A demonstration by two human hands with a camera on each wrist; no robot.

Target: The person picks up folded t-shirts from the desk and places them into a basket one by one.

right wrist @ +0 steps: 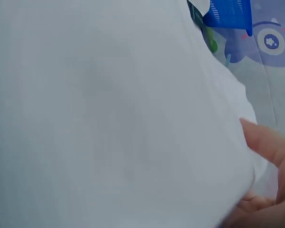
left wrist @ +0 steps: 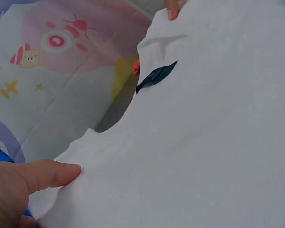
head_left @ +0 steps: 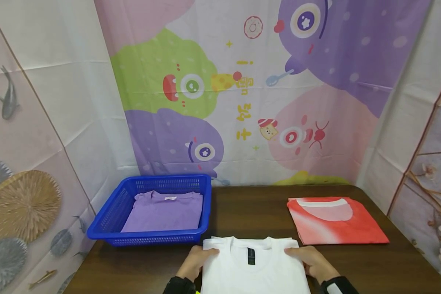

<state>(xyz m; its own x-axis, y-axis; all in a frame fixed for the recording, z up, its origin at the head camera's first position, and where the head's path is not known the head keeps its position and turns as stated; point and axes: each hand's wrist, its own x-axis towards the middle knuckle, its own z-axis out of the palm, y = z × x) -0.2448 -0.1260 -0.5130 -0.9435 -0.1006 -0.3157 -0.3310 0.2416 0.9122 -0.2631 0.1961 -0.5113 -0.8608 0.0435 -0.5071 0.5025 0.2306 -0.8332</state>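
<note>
A folded white T-shirt [head_left: 259, 273] with a black neck label [head_left: 251, 256] is held at the front middle of the table, its collar facing away from me. My left hand [head_left: 195, 263] pinches its left shoulder, thumb on top. At the opposite shoulder my right hand [head_left: 313, 261] grips the cloth the same way, fingers tucked underneath. In the left wrist view the white cloth [left wrist: 194, 123] fills most of the picture, with the left thumb [left wrist: 57, 173] pressed on it. The right wrist view has the right thumb [right wrist: 266, 140] at the shirt's edge.
A blue plastic basket [head_left: 150, 236] stands at the back left, with a folded purple T-shirt [head_left: 165, 214] inside. On the right of the brown table [head_left: 250, 210] lies a folded red and pink garment [head_left: 338, 222]. Behind hangs a cartoon-printed curtain [head_left: 239, 159].
</note>
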